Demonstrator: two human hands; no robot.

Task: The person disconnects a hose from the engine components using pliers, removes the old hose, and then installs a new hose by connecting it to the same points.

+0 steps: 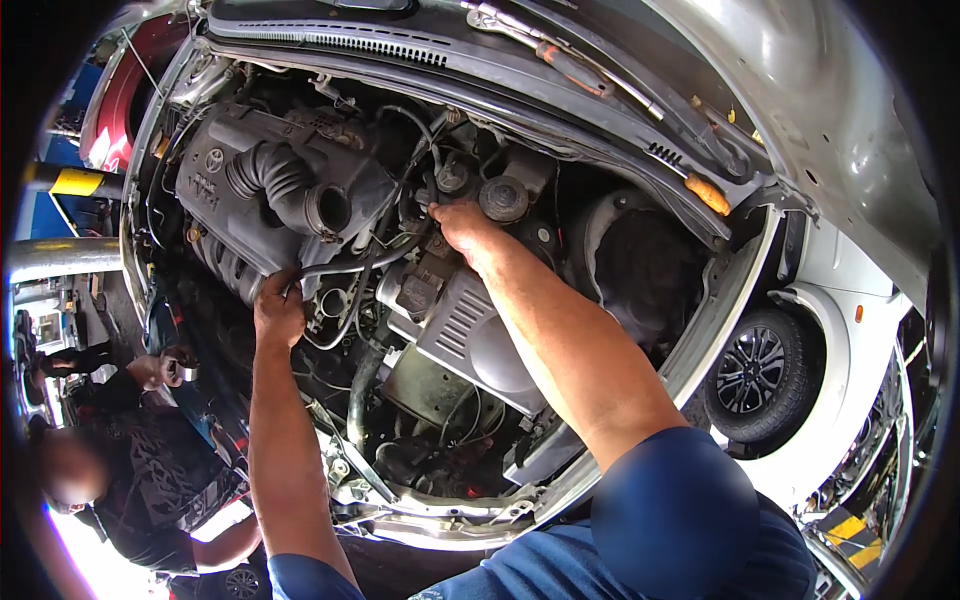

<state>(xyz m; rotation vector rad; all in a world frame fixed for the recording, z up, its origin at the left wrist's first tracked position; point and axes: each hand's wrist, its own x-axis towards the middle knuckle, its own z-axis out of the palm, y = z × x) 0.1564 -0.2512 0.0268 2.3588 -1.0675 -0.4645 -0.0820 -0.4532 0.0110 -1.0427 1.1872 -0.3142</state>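
Note:
My left hand [279, 312] is closed at the near edge of the black engine cover [225, 150], its fingers around the end of a black rubber hose [355, 264]. From there the hose runs right and bends up toward my right hand [467, 232]. My right hand reaches deep into the engine bay with fingertips pressed together beside a round black cap [503, 199]; what they grip is hidden. A ribbed intake duct [275, 180] lies on the cover, its round mouth uncovered. An open round throttle bore [333, 302] sits right of my left hand.
A grey ribbed box [475, 335] sits below my right forearm. A ratchet [505, 25] and an orange-handled screwdriver [706, 194] lie along the cowl. The raised hood [830, 110] hangs at upper right. Another person [150, 450] is at lower left, near the car's front.

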